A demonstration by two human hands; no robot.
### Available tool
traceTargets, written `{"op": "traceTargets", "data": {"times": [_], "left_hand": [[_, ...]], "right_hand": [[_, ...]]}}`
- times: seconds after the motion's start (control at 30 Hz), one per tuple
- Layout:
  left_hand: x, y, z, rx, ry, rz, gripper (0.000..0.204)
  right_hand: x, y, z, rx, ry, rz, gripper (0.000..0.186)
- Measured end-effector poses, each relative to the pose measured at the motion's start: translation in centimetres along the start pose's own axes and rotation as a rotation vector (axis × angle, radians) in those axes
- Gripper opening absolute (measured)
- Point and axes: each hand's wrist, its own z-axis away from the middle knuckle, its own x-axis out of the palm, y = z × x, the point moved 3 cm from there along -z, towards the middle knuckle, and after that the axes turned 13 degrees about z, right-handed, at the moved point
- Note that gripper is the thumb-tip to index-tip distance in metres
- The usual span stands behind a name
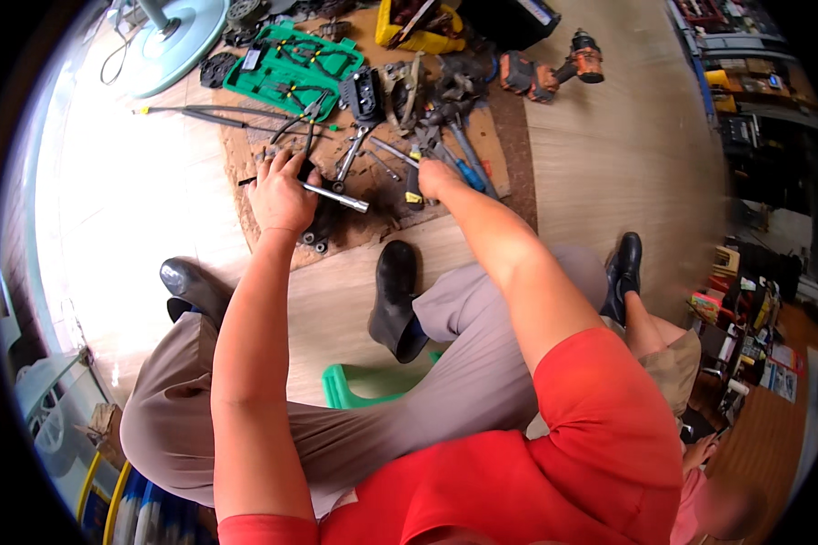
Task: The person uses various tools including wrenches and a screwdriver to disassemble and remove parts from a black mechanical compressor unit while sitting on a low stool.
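My left hand [284, 195] is over the left part of the cardboard, its fingers reaching forward. Under its palm and thumb runs a silver socket wrench [338, 197], its socket end pointing right; the part inside the hand is hidden. To the right, my right hand [438, 180] is closed at the near end of a slim silver metal bar [394, 151], whose grip is hidden by the fingers. Beside it lie a black-and-yellow handle [413, 186] and blue-handled pliers [469, 174]. A combination wrench [350, 159] lies between my hands.
Stained cardboard [245, 213] covers the floor. Beyond my hands are an open green case [282, 56] of pliers, greasy machine parts [404, 91], a yellow container [418, 36] and an orange cordless drill [586, 59]. A green stool [341, 389] is beneath me; another person's shoe [625, 263] stands right.
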Motion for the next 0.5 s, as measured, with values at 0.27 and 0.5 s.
{"op": "traceTargets", "data": {"times": [0.27,0.5], "left_hand": [[-0.2,0.0,-0.2,-0.006,0.015,0.009,0.037],[0.2,0.0,-0.7,0.021,0.007,0.033,0.037]], "right_hand": [[-2.7,2.6,7.6,-0.058,0.015,0.026,0.028],[0.0,0.3,12.9,-0.173,-0.128,0.199,0.025]]}}
